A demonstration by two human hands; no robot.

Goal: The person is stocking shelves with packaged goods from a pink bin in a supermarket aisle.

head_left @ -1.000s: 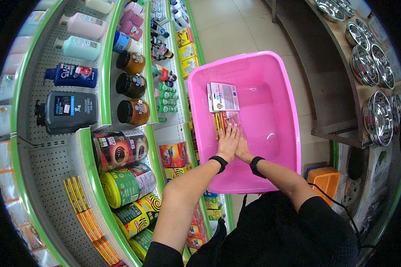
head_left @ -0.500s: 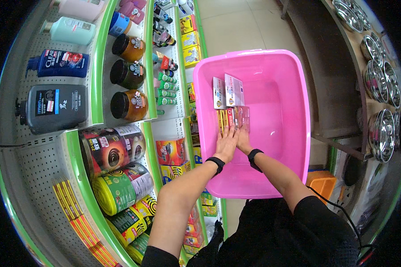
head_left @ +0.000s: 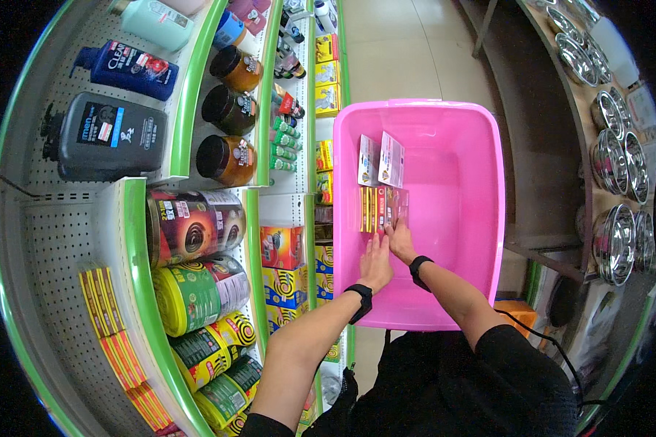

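A deep pink plastic tub (head_left: 444, 298) stands in front of me, and both my arms reach into it. Along its left side are slim yellow-and-red boxes (head_left: 368, 207) in a row, with a red flat box (head_left: 392, 204) beside them. Beyond these lean two white flat packs (head_left: 391, 162). My left hand (head_left: 375, 264) is open, its outstretched fingers close to the near ends of the slim boxes. At the near end of the red box is my right hand (head_left: 401, 242), fingers extended and fingertips against it; it appears to grip nothing.
Shelves on the left hold pump bottles (head_left: 116, 138), brown jars (head_left: 227, 159), several large cans (head_left: 189, 295) and stacked yellow-and-red boxes (head_left: 106, 302). On the right, a wooden shelf (head_left: 539, 175) carries metal bowls (head_left: 611, 244). An orange basket (head_left: 516, 318) sits beside the tub.
My left hand has drawn back slightly from the slim boxes, uncovering their near ends. My hands have moved a little apart. The whole view has shifted somewhat.
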